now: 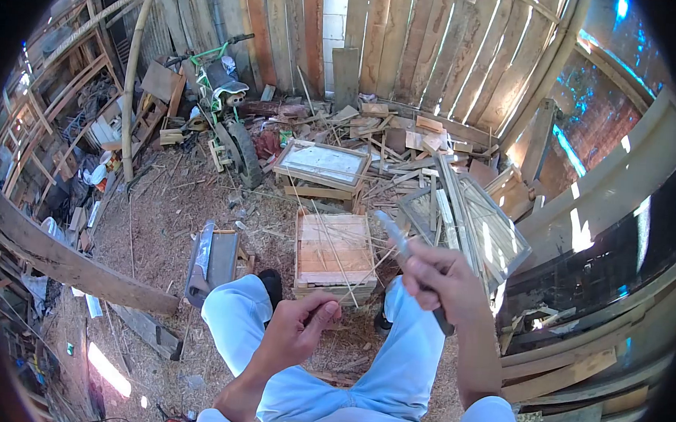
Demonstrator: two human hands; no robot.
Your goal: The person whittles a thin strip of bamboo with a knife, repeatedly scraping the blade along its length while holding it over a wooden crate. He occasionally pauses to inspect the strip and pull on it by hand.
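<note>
My right hand (441, 281) is raised over my right knee, closed around the dark handle of a knife (390, 230). Its pale blade points up and to the left. Lower and to the left, my left hand (301, 327) pinches the near end of a thin wooden stick (365, 280), which slants away toward the knife hand. Between my knees stands a low wooden box (331, 245) with a top of light boards. Another long, thin stick (318, 221) crosses above that box in this view.
A framed wooden panel (321, 164) rests beyond the box, before a heap of scrap wood (403, 138). A small green motorbike (232, 121) stands at the back left. Left of my leg lies a dark case-like object (217, 258). Mesh frames (490, 227) lean at right.
</note>
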